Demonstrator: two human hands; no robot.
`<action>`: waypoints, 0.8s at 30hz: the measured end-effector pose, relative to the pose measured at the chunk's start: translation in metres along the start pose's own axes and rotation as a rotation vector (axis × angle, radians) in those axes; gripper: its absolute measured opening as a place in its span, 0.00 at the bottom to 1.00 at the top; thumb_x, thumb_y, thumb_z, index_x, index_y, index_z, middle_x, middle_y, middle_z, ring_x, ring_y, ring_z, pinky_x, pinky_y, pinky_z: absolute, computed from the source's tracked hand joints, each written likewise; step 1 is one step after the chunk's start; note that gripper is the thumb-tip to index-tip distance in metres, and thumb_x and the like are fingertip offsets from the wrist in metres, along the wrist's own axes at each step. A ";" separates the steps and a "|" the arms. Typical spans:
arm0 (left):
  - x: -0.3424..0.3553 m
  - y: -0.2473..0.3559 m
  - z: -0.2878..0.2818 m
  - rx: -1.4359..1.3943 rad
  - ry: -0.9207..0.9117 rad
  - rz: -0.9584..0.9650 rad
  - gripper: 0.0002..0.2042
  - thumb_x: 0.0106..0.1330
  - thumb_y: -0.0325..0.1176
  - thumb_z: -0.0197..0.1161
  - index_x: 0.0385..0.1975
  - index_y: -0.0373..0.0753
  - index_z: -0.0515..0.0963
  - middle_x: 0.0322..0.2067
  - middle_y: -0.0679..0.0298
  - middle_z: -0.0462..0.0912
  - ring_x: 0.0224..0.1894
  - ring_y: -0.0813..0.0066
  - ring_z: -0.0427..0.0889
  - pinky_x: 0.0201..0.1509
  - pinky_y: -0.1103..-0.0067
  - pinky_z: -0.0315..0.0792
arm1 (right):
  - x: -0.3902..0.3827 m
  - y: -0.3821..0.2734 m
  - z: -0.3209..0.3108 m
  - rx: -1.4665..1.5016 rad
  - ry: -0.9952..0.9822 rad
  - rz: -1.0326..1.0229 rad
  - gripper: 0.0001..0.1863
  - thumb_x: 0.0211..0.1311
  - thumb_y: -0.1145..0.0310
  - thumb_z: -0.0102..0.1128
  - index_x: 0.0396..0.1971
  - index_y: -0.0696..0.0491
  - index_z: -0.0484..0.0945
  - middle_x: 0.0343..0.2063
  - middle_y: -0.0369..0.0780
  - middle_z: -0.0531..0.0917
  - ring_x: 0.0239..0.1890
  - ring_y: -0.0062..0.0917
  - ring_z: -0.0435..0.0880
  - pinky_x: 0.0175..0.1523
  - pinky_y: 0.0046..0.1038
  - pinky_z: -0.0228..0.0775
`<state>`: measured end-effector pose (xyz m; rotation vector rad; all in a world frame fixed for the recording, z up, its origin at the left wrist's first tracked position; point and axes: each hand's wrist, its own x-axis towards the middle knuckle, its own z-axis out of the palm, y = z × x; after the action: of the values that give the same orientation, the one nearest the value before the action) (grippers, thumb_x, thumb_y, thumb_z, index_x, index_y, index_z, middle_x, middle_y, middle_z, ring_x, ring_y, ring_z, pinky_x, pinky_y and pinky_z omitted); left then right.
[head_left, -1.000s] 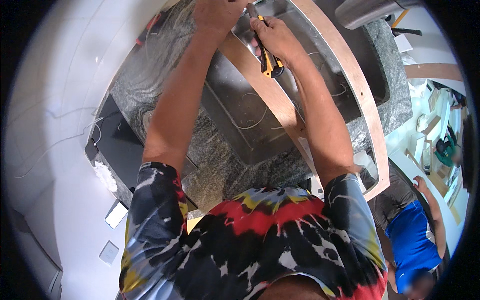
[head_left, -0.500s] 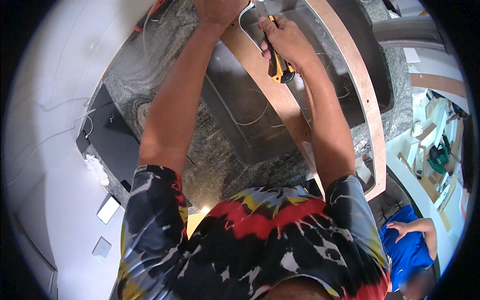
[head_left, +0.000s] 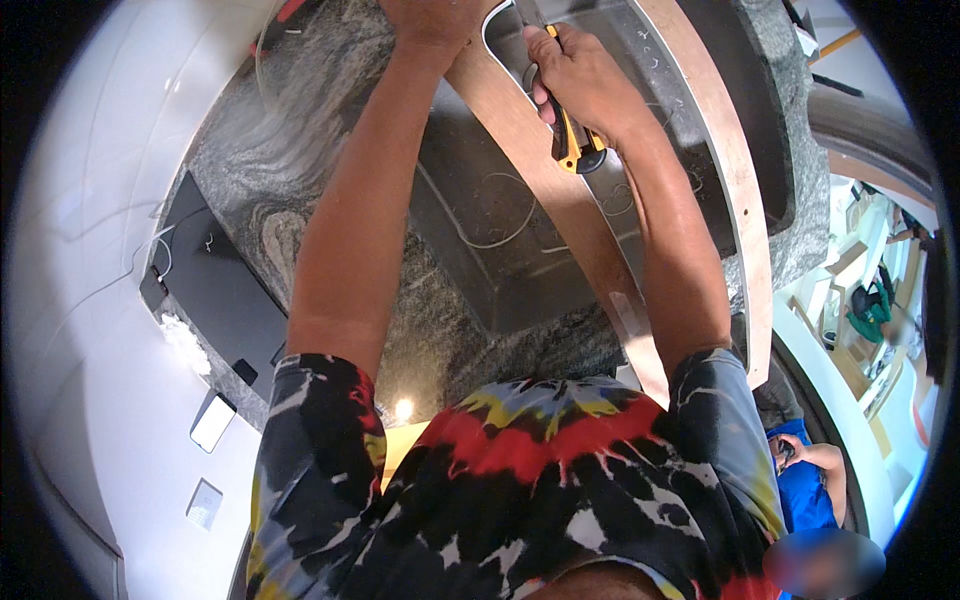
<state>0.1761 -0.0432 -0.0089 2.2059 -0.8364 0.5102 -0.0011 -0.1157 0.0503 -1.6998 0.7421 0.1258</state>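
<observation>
My right hand (head_left: 590, 90) is closed around a yellow and black utility knife (head_left: 568, 145), with its blade end pointing away from me. The knife is over the inner edge of a long plywood frame (head_left: 545, 185) that has curved sides and white edging. At the top of the picture, my left hand (head_left: 435, 22) is at the frame's far end, beside the rounded inner corner. Its fingers are hidden or cut off by the picture's edge. Beneath the frame lies a dark sink (head_left: 470, 290), set in a grey veined stone counter (head_left: 300, 150).
Thin pale strips (head_left: 500, 240) and small shavings lie in the sink. A black flat panel (head_left: 225, 270) rests on the counter's left, with a phone (head_left: 213, 422) and a white square plate (head_left: 204, 503) nearer me. Another person in blue (head_left: 808, 495) is at the lower right.
My right hand and the knife have shifted slightly right and toward me. The whole view has moved a little. The other person's hand is lower and now holds a small dark object.
</observation>
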 end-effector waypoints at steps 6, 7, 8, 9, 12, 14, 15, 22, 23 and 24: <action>0.002 0.001 -0.004 -0.007 0.009 -0.053 0.16 0.57 0.37 0.65 0.12 0.32 0.79 0.16 0.45 0.77 0.20 0.43 0.80 0.29 0.55 0.72 | 0.005 -0.003 -0.001 -0.023 -0.032 0.011 0.25 0.79 0.52 0.47 0.38 0.64 0.74 0.19 0.42 0.81 0.17 0.27 0.83 0.27 0.31 0.77; 0.001 0.003 -0.001 -0.041 -0.020 -0.075 0.16 0.57 0.37 0.65 0.12 0.32 0.79 0.16 0.45 0.77 0.20 0.43 0.80 0.29 0.55 0.72 | 0.007 0.002 -0.003 -0.015 -0.019 0.010 0.25 0.79 0.52 0.47 0.38 0.64 0.74 0.19 0.42 0.81 0.17 0.26 0.83 0.27 0.31 0.77; 0.000 0.003 0.005 -0.052 -0.021 -0.060 0.16 0.57 0.37 0.65 0.12 0.32 0.79 0.16 0.45 0.78 0.20 0.43 0.80 0.29 0.55 0.72 | 0.009 0.009 -0.006 -0.006 -0.007 0.008 0.26 0.79 0.52 0.47 0.37 0.64 0.74 0.19 0.42 0.81 0.17 0.26 0.83 0.26 0.31 0.76; 0.000 0.004 0.010 -0.063 -0.022 -0.046 0.16 0.58 0.37 0.65 0.12 0.32 0.80 0.17 0.45 0.78 0.20 0.43 0.80 0.29 0.55 0.72 | 0.011 0.015 -0.009 0.002 0.005 0.006 0.26 0.79 0.51 0.48 0.36 0.64 0.75 0.18 0.42 0.81 0.17 0.26 0.83 0.26 0.31 0.76; 0.001 0.003 0.003 -0.027 -0.003 -0.048 0.16 0.59 0.36 0.65 0.12 0.32 0.79 0.17 0.44 0.78 0.20 0.43 0.80 0.29 0.55 0.72 | 0.015 0.008 -0.007 -0.012 -0.046 -0.047 0.26 0.78 0.52 0.48 0.33 0.63 0.76 0.19 0.41 0.81 0.17 0.27 0.82 0.27 0.32 0.76; 0.001 0.003 0.000 -0.026 -0.014 -0.072 0.16 0.59 0.36 0.65 0.12 0.32 0.79 0.17 0.44 0.78 0.20 0.42 0.80 0.29 0.54 0.71 | 0.021 -0.007 -0.008 -0.010 -0.071 0.035 0.23 0.79 0.55 0.47 0.35 0.63 0.75 0.18 0.41 0.80 0.17 0.27 0.81 0.23 0.32 0.74; 0.001 0.004 -0.001 -0.037 -0.031 -0.089 0.16 0.59 0.36 0.65 0.12 0.33 0.79 0.17 0.44 0.78 0.20 0.42 0.80 0.29 0.54 0.72 | 0.023 -0.010 -0.007 -0.009 -0.080 0.077 0.22 0.80 0.56 0.46 0.36 0.63 0.75 0.18 0.41 0.79 0.16 0.27 0.80 0.22 0.31 0.73; 0.002 0.004 0.003 0.069 -0.088 -0.047 0.15 0.59 0.39 0.66 0.19 0.32 0.82 0.22 0.44 0.82 0.26 0.41 0.83 0.33 0.55 0.75 | 0.030 0.009 -0.004 0.038 -0.094 0.031 0.22 0.79 0.51 0.50 0.42 0.59 0.74 0.18 0.40 0.79 0.16 0.25 0.79 0.21 0.28 0.72; 0.005 0.000 0.001 0.042 -0.129 -0.044 0.15 0.60 0.40 0.66 0.21 0.32 0.82 0.24 0.44 0.83 0.28 0.41 0.83 0.35 0.55 0.75 | 0.028 0.003 -0.004 -0.004 -0.077 0.005 0.22 0.79 0.51 0.50 0.37 0.58 0.74 0.17 0.38 0.78 0.15 0.22 0.78 0.21 0.26 0.72; 0.007 -0.004 -0.002 0.018 -0.170 -0.040 0.15 0.60 0.41 0.66 0.24 0.32 0.83 0.26 0.44 0.84 0.31 0.42 0.84 0.36 0.55 0.76 | 0.026 -0.004 -0.004 -0.046 -0.060 -0.022 0.22 0.79 0.51 0.50 0.32 0.56 0.74 0.16 0.35 0.77 0.15 0.19 0.77 0.21 0.24 0.71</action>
<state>0.1836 -0.0422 -0.0061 2.3012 -0.8760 0.3153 0.0209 -0.1293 0.0425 -1.7397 0.6803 0.1782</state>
